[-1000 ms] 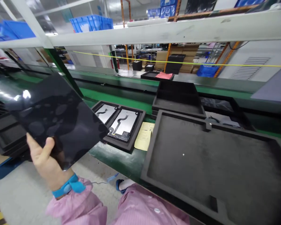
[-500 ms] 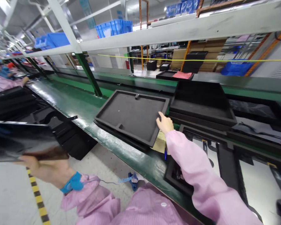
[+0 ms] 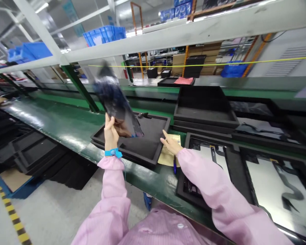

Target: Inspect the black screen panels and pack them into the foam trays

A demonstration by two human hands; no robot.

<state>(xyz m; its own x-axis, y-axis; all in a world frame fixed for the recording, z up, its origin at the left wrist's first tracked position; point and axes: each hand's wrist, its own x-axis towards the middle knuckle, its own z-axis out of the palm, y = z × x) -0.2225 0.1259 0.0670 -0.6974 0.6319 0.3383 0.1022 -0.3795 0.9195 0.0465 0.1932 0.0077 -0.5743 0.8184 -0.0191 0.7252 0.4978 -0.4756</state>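
Pinches one glossy dark panel [image 3: 118, 107] by its edge between thumb and fingers of the left hand [image 3: 111, 132], tilted above one shallow black foam tray [image 3: 154, 127]. Reaches to that tray's right rim with the right hand [image 3: 171, 143], fingers partly spread; cannot tell whether gripping it. Counts two silver-backed panels [image 3: 264, 185] in the divided tray [image 3: 237, 173] at right, one per compartment, and one pink item [image 3: 184, 80] in the far tray [image 3: 165, 82].

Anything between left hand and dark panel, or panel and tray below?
Nothing visible: the left hand grips the glossy dark panel, and nothing shows between panel and black foam tray below. The right hand is at the tray's right rim.
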